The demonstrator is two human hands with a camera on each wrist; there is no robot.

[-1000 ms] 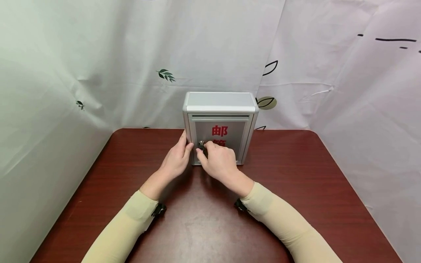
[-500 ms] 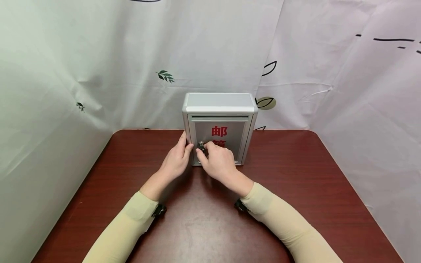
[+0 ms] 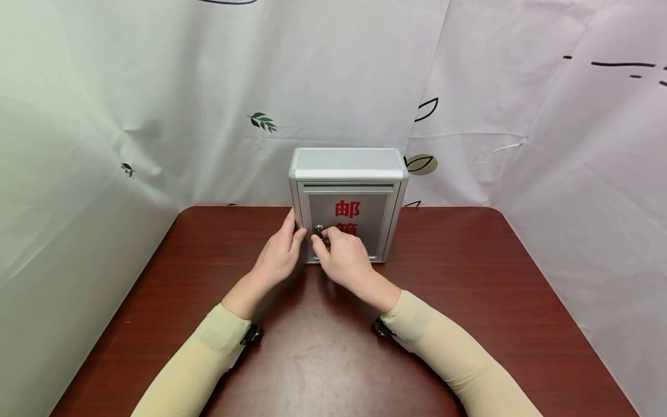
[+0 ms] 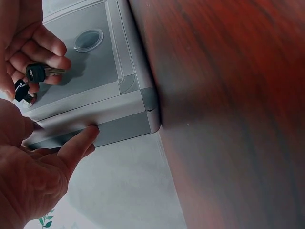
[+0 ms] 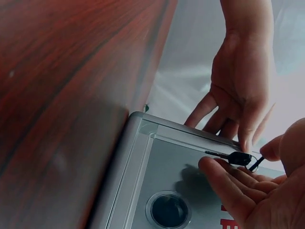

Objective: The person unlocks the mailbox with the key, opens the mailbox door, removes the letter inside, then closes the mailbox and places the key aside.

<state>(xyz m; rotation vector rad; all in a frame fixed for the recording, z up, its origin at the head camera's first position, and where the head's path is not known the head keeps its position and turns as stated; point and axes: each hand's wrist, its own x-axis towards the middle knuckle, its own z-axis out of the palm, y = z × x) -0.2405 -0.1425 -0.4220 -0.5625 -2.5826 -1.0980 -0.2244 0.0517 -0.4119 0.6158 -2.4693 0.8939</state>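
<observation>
Held key (image 4: 21, 89): black head at the lock (image 3: 319, 228), pointing at the box front; can't tell how deep it sits.
Hanging key (image 4: 40, 72): just beside held key, blade down toward counter (image 3: 448, 278).
Mailbox (image 3: 371, 211): upright on counter, long axis vertical, slotted front facing the person, 2 red characters (image 3: 347, 209) partly covered by right hand.
Right hand (image 3: 344, 252): thumb and fingers pinching held key, back of hand up, forearm slanting in from the right.
Left hand (image 3: 278, 250): fingers extended along mailbox's left side, thumb at front edge, not wrapped round.
Hands: apart, 1 at each side of the lock.
Sleeves (image 3: 443, 341): 2, pale yellow.
Backdrop (image 3: 333, 69): white sheet, leaf prints, behind mailbox.
</observation>
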